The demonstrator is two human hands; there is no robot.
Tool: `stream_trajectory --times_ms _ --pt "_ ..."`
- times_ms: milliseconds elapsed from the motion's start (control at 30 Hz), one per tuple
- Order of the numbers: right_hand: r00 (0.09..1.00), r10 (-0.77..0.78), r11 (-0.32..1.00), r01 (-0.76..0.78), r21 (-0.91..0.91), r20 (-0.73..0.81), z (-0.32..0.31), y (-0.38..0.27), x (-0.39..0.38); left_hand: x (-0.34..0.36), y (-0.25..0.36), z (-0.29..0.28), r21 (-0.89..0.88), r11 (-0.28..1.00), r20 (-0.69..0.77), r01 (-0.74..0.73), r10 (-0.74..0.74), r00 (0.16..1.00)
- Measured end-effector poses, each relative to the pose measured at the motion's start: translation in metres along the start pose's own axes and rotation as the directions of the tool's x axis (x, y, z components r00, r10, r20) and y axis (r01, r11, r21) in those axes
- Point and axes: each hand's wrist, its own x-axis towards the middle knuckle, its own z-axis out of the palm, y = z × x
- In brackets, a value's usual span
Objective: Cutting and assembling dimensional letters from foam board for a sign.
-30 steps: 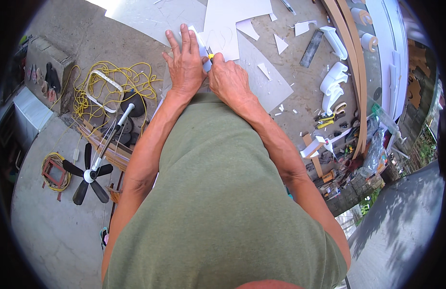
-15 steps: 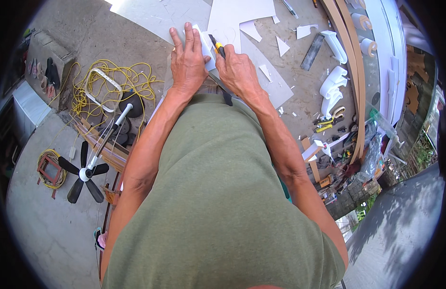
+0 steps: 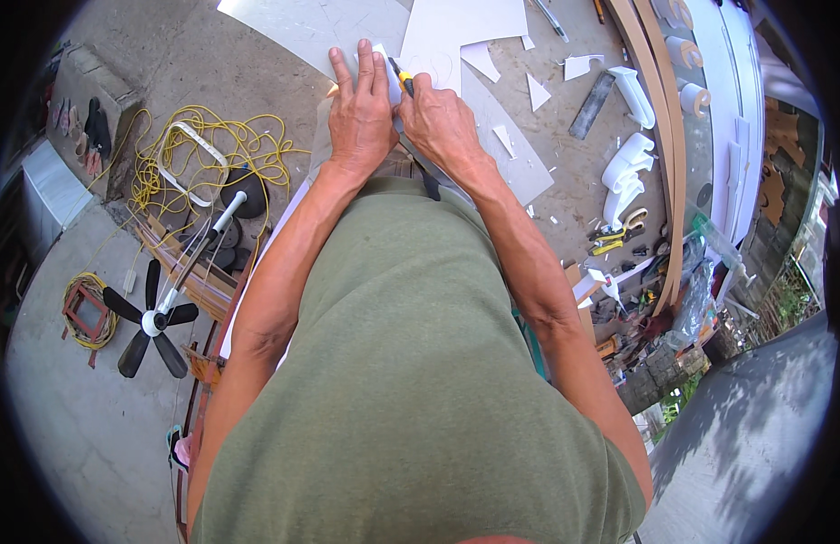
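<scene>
My left hand (image 3: 362, 127) lies flat with its fingers stretched out, pressing on a narrow white piece (image 3: 391, 83). Close beside it, my right hand (image 3: 438, 125) grips a yellow and black utility knife (image 3: 404, 78). The blade end points away from me, along the white piece's right side; whether it touches the material I cannot tell. Just beyond the knife lies a white sheet (image 3: 465, 20) with a cut-out edge and faint curved lines. A grey board (image 3: 519, 172) is underneath, and part of it is hidden by my hands.
White offcuts (image 3: 538, 92), a dark flat bar (image 3: 592, 105) and curled white shapes (image 3: 629, 177) lie to the right. Scissors (image 3: 634, 220) and a glue gun (image 3: 610, 283) are nearer. On the left stand a black-bladed fan (image 3: 154, 322) and a tangled yellow cord (image 3: 257, 140).
My right hand and the knife have shifted a little left, closer to my left hand. The left hand keeps its flat press. The whole view has moved slightly.
</scene>
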Motion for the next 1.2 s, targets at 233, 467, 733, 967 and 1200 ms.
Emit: stream_trajectory --times_ms 233,467,733,967,1200 --pt "0.999 0.03 0.994 -0.026 -0.102 0.042 -0.007 -0.017 -0.001 -0.003 -0.005 0.012 0.067 0.998 -0.031 -0.002 0.004 1.0" --pt "0.996 0.077 0.99 -0.072 -0.123 0.036 -0.004 -0.018 -0.021 0.0 0.002 0.005 0.093 0.995 0.015 0.024 -0.026 1.0" --pt "0.995 0.089 0.988 -0.082 -0.131 0.047 0.0 -0.014 -0.032 -0.002 0.0 0.009 0.038 0.999 0.001 0.012 -0.012 1.0" --pt "0.998 0.055 0.992 -0.051 -0.115 0.031 0.0 -0.013 -0.031 0.0 -0.001 0.009 0.031 0.999 -0.011 0.019 -0.019 1.0" --pt "0.992 0.106 0.992 -0.101 -0.077 0.069 0.009 -0.003 -0.035 0.001 0.006 -0.001 0.052 0.997 0.057 0.056 -0.059 0.997"
